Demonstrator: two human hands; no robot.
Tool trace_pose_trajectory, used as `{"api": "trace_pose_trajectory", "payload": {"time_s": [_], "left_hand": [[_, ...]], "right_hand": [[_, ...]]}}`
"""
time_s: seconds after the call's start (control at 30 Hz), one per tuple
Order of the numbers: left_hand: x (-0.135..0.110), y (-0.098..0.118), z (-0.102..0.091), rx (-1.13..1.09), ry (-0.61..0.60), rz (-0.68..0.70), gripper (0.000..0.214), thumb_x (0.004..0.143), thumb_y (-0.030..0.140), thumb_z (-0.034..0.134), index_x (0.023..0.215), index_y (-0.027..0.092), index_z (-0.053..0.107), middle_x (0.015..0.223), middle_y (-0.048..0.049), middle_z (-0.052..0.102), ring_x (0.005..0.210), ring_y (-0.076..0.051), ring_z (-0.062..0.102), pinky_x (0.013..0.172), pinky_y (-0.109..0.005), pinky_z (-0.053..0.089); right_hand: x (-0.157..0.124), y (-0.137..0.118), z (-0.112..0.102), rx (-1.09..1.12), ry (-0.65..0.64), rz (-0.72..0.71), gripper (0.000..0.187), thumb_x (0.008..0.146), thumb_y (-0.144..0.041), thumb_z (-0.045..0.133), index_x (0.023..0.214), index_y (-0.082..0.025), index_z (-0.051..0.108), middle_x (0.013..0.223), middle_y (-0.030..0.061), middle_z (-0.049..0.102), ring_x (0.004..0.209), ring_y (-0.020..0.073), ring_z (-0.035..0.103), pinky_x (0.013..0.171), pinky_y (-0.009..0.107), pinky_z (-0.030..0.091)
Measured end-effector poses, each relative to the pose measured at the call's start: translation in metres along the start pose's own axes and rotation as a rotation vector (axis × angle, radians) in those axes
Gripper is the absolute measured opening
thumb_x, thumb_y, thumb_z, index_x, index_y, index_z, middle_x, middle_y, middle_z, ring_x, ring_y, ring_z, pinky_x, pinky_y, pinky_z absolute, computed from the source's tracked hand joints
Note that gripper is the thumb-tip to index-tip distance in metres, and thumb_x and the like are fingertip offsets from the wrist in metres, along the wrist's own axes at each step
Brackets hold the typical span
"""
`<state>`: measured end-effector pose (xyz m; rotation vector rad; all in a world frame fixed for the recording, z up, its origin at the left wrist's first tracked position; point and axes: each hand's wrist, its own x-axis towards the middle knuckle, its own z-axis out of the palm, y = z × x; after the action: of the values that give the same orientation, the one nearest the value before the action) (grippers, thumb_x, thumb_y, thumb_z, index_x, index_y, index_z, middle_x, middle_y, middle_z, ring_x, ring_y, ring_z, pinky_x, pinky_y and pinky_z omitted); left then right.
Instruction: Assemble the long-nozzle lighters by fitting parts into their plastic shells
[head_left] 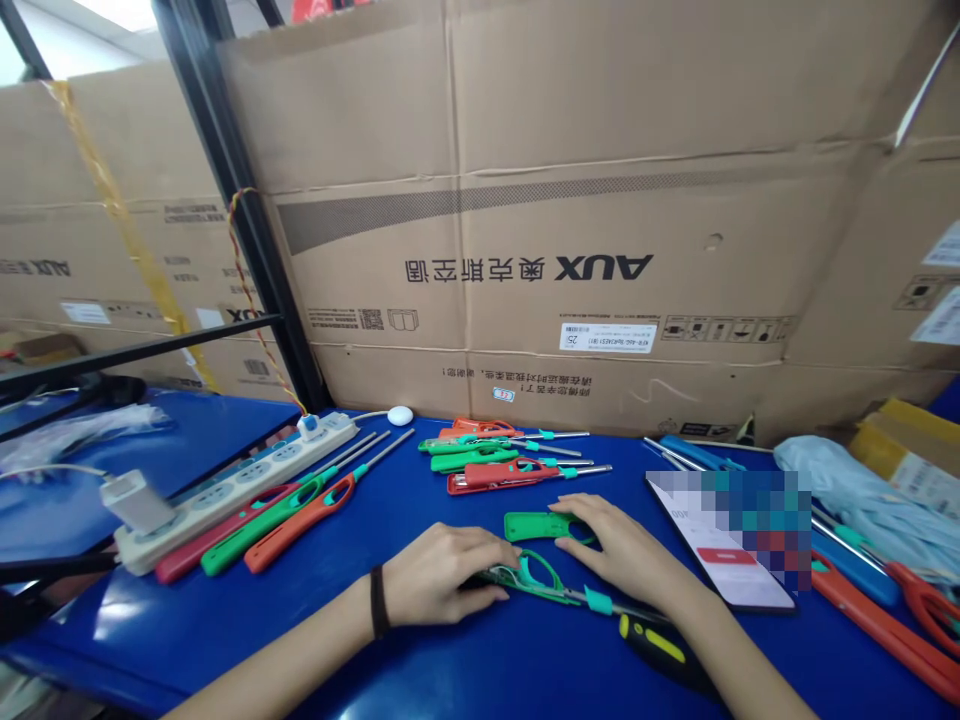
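My left hand [450,575], with a dark band at the wrist, is closed around the handle end of an opened green gas lighter [536,578]. Inner parts show in the lighter's handle, and its metal tube points right, with a turquoise piece at the base. Just beyond it lies a separate green casing half [531,526]. My right hand [611,540] has its fingers and thumb closed about the right end of that casing half. A screwdriver [656,645] with a black and yellow handle lies under my right forearm, partly hidden.
Several red and green opened lighters [495,475] are piled at the back. Three whole lighters [300,525] lie beside a white power strip [247,485] on the left. To the right are a phone [697,530], more lighters [877,620] and a pale blue plastic bag [847,490].
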<state>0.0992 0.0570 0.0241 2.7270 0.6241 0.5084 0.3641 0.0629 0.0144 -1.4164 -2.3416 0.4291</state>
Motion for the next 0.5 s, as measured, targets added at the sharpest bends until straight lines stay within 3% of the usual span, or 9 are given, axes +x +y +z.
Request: {"api": "trace_pose_trajectory", "payload": {"time_s": [0.07,0.23,0.5], "left_hand": [[-0.001,0.000,-0.003,-0.008,0.028,-0.031,0.019,0.093,0.030,0.055,0.108,0.020,0.060,0.112,-0.0051,0.068,0.107,-0.017,0.062,0.091,-0.024,0.047],[0.001,-0.006,-0.009,-0.031,0.070,-0.150,0.017,0.092,0.030,0.056,0.095,0.021,0.069,0.092,-0.0015,0.072,0.083,-0.014,0.068,0.078,-0.021,0.050],[0.008,-0.012,-0.015,-0.087,0.091,-0.202,0.021,0.092,0.033,0.056,0.090,0.020,0.072,0.088,-0.0017,0.073,0.080,-0.014,0.068,0.075,-0.020,0.049]], "right_hand": [[0.000,0.000,0.001,0.004,0.004,0.001,0.037,0.087,-0.035,0.056,0.121,-0.020,0.060,0.127,0.0098,0.059,0.120,0.0244,0.052,0.101,0.039,0.040],[-0.002,0.001,0.000,0.019,0.013,-0.003,0.034,0.087,-0.035,0.056,0.118,-0.021,0.061,0.124,0.0093,0.061,0.117,0.0242,0.054,0.099,0.039,0.042],[-0.002,0.001,-0.001,0.023,0.035,-0.011,0.029,0.087,-0.032,0.057,0.114,-0.022,0.060,0.119,0.0081,0.062,0.112,0.0239,0.056,0.095,0.039,0.043]]}}
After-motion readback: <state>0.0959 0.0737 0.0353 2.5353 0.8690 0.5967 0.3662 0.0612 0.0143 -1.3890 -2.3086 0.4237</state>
